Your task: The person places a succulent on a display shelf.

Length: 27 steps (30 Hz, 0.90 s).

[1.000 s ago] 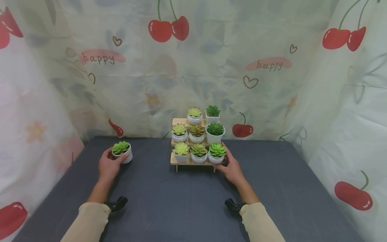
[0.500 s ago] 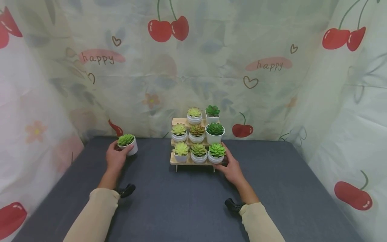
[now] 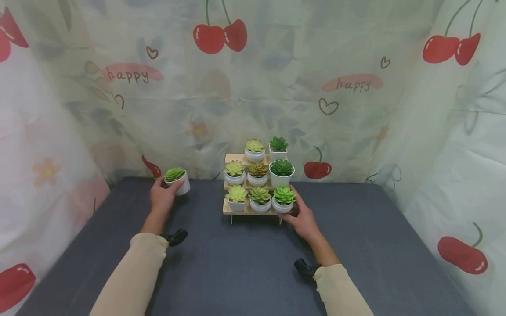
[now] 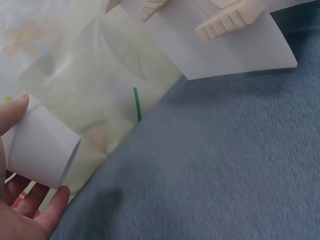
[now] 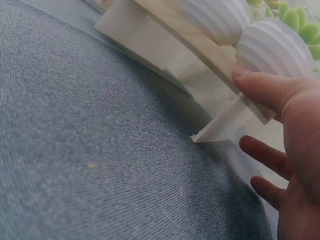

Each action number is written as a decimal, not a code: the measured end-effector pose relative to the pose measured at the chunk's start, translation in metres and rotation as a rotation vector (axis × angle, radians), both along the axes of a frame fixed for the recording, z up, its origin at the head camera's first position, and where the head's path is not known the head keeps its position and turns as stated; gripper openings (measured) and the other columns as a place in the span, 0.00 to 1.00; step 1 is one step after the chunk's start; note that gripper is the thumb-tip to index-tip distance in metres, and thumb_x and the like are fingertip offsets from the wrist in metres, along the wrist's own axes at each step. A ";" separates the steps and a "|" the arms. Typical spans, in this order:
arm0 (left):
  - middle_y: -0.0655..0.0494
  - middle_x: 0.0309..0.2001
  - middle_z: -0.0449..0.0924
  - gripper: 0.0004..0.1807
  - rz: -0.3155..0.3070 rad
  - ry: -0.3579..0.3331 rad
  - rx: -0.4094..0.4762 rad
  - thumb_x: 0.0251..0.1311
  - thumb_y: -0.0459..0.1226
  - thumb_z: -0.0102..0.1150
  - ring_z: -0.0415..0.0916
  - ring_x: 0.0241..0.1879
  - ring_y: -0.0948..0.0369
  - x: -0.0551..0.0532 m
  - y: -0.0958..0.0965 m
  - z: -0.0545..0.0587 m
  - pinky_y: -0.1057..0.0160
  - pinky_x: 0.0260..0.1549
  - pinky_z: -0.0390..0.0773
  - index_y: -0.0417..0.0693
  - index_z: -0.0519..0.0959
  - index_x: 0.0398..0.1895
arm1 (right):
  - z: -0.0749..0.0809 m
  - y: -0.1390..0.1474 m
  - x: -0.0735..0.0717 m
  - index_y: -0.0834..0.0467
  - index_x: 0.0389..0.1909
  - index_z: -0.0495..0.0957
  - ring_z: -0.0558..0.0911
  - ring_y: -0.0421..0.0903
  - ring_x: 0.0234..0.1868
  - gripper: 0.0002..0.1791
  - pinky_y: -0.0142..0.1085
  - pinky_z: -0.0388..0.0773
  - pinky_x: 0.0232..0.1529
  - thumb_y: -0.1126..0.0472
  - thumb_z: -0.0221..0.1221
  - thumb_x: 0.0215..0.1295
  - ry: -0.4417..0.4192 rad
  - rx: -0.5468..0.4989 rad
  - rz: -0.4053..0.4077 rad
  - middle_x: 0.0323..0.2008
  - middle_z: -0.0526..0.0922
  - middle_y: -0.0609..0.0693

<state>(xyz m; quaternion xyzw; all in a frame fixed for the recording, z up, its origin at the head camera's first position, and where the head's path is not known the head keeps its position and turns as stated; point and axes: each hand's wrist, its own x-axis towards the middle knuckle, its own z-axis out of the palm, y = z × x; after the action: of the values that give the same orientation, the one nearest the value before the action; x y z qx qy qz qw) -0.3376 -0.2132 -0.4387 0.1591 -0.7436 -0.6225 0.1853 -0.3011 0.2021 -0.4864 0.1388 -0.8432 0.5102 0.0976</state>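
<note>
My left hand [image 3: 164,195] grips a white round pot with a green succulent [image 3: 175,175] between thumb and fingers, raised above the table at the left. In the left wrist view, the held pot [image 4: 42,142] is tilted with its base toward the right. My right hand [image 3: 304,219] is at the front right corner of a three-step wooden stand [image 3: 251,213]. Its thumb and a finger sit around the bright green succulent in a ribbed white pot [image 3: 283,204]. In the right wrist view, the thumb [image 5: 260,87] is against that pot's base at the shelf edge; the lower fingers are loosely spread.
Several other potted succulents fill the stand, including a dark green one [image 3: 281,172] and a reddish one [image 3: 258,172]. A bare patch of wood [image 3: 234,159] shows at the top step's left end. The dark table [image 3: 245,272] meets a cherry-printed curtain [image 3: 237,101] behind and at both sides.
My left hand has carried its potted succulent right and farther back, toward the stand. The right hand has stayed at the front right pot.
</note>
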 end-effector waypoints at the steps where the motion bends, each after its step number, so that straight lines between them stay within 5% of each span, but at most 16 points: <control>1: 0.40 0.61 0.71 0.38 -0.002 -0.005 -0.001 0.56 0.43 0.70 0.68 0.59 0.50 -0.002 0.001 0.001 0.53 0.57 0.68 0.38 0.66 0.68 | 0.000 0.000 0.000 0.53 0.77 0.50 0.77 0.63 0.55 0.52 0.59 0.73 0.49 0.66 0.70 0.56 0.000 -0.001 -0.001 0.69 0.64 0.61; 9: 0.39 0.62 0.71 0.37 -0.039 0.000 -0.010 0.57 0.43 0.69 0.68 0.60 0.49 -0.015 0.013 0.014 0.52 0.59 0.67 0.36 0.67 0.67 | -0.002 0.002 0.001 0.42 0.77 0.50 0.78 0.56 0.55 0.53 0.54 0.75 0.49 0.59 0.72 0.56 0.000 0.015 -0.014 0.69 0.65 0.53; 27: 0.40 0.61 0.71 0.36 -0.196 0.028 -0.080 0.58 0.44 0.68 0.69 0.58 0.49 -0.035 0.041 0.058 0.51 0.54 0.71 0.38 0.67 0.67 | 0.000 0.000 0.001 0.44 0.77 0.50 0.78 0.57 0.54 0.53 0.56 0.74 0.50 0.60 0.72 0.55 0.018 0.008 -0.005 0.69 0.66 0.54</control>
<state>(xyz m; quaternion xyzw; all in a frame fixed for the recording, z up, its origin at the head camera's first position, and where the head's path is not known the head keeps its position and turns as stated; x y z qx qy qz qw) -0.3725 -0.1718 -0.3808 0.0696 -0.7773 -0.6094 0.1402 -0.2998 0.2025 -0.4863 0.1417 -0.8447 0.5052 0.1059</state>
